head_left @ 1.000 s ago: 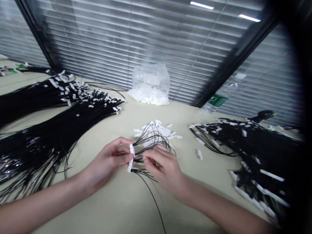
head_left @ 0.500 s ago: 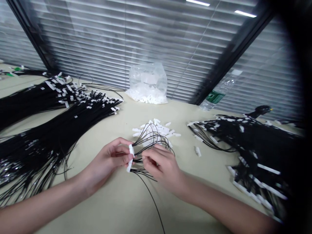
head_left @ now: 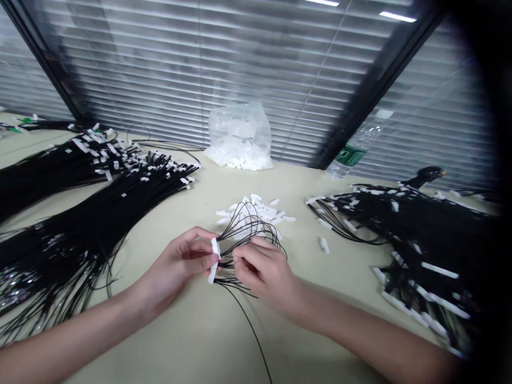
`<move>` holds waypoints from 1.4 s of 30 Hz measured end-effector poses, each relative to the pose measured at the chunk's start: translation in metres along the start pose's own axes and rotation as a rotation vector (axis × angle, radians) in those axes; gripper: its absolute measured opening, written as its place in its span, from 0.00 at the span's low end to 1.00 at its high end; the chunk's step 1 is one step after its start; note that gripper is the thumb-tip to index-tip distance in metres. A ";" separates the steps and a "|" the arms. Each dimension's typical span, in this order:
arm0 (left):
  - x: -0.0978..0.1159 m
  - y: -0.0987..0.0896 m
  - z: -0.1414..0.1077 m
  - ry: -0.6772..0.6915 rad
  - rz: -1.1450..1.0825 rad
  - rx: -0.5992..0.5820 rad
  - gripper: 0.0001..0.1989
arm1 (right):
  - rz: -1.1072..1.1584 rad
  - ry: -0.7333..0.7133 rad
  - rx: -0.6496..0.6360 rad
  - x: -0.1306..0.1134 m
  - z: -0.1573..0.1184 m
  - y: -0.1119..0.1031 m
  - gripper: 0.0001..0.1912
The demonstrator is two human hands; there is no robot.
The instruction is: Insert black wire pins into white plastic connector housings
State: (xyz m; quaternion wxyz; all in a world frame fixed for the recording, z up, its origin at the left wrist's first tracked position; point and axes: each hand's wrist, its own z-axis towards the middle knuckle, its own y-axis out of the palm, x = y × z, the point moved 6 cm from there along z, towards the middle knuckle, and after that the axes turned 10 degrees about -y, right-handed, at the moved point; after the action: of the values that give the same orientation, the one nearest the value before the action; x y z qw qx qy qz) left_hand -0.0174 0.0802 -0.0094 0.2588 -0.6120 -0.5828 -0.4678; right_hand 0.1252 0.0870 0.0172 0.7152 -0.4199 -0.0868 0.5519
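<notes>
Between thumb and fingers, my left hand (head_left: 188, 256) grips a long white connector housing (head_left: 215, 260), tilted nearly upright. Several thin black wires (head_left: 244, 226) leave its right side and loop up and over toward my right hand (head_left: 262, 269). That hand is closed in a pinch on the black wires close to the housing; its fingertips partly hide them. One loose wire (head_left: 254, 330) trails down to the front edge of the view. Just behind the hands lies a pile of small white connector pieces (head_left: 268, 213).
Black wire bundles with white ends (head_left: 100, 213) cover the left side. More wired connectors (head_left: 432, 240) are heaped at the right. A clear bag of white pieces (head_left: 240, 141) and a plastic bottle (head_left: 352, 152) stand at the back by the blinds (head_left: 200, 69). A single white piece (head_left: 324, 245) lies right of the pile.
The view has shifted very slightly. Both hands keep the same grip and position on the connector housing and wires.
</notes>
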 end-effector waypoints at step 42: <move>0.006 -0.013 -0.002 0.114 0.031 0.209 0.12 | -0.327 -0.334 -0.040 -0.027 0.004 -0.013 0.18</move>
State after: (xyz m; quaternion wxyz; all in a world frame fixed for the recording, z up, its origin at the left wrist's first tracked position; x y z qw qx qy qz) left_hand -0.0305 0.0840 -0.0064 0.3610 -0.5630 -0.6034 -0.4343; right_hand 0.1224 0.0656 0.0381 0.7622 -0.3173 -0.2818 0.4888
